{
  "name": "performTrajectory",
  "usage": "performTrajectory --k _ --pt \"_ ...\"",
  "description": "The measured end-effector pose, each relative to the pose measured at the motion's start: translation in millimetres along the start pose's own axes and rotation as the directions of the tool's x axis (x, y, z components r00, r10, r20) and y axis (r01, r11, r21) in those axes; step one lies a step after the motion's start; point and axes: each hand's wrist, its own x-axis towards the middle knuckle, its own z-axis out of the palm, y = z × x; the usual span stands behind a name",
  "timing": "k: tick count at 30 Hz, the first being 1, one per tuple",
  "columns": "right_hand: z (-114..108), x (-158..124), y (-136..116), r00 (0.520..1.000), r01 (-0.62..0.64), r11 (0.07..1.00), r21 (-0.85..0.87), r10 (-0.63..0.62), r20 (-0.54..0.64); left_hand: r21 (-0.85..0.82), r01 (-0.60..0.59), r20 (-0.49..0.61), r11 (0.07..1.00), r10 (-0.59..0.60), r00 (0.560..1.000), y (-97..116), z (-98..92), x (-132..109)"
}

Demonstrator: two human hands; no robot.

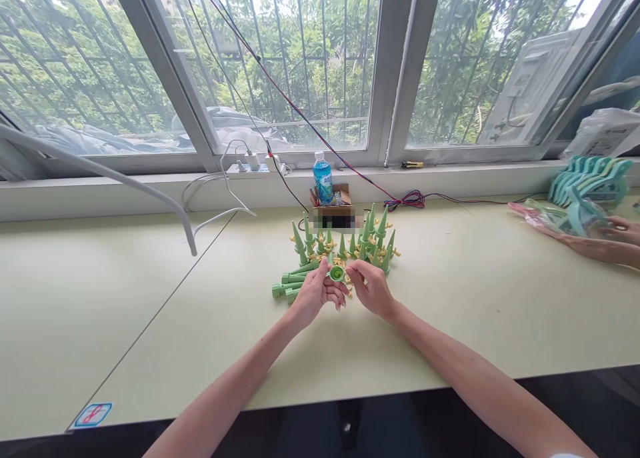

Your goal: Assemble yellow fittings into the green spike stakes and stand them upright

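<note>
My left hand (320,291) is closed around a green plant watering spike (337,273), its round open end turned up toward me. Just right of that opening, my right hand (369,287) is closed in a pinch; whatever it may hold is too small to make out. Behind both hands, several green watering spikes (299,238) stand point up, with small yellow valves (330,245) among them. More green spikes (295,279) lie on their sides to the left of my left hand.
On the pale table (190,338), a small cardboard box (345,195) and a blue-liquid bottle (324,181) stand behind the spikes. A coiled cable (410,199) lies right of them. At the far right, another person's hand (620,231) is by teal hangers (585,181). A white cable (150,195) hangs at left.
</note>
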Motion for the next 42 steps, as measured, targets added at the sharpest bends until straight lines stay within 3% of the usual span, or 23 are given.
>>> performTrajectory --k 8,21,33,42 --pt "2 -1 2 1.0 0.0 1.0 0.005 0.0 0.024 0.053 -0.021 0.008 0.998 0.02 1.0 -1 -2.5 0" --pt "2 0 2 1.0 -0.002 1.0 0.01 0.002 0.017 0.255 -0.19 0.056 0.948 0.181 0.982 -4 -8.0 -1" --pt "1 1 3 0.995 -0.082 0.995 0.047 0.079 0.056 0.528 -0.357 0.117 0.77 0.35 0.929 -11 -10.5 -4" --pt "0 1 5 0.987 -0.125 0.991 0.038 0.121 0.108 0.748 -0.408 0.208 0.523 0.398 0.893 -13 -17.8 -1"
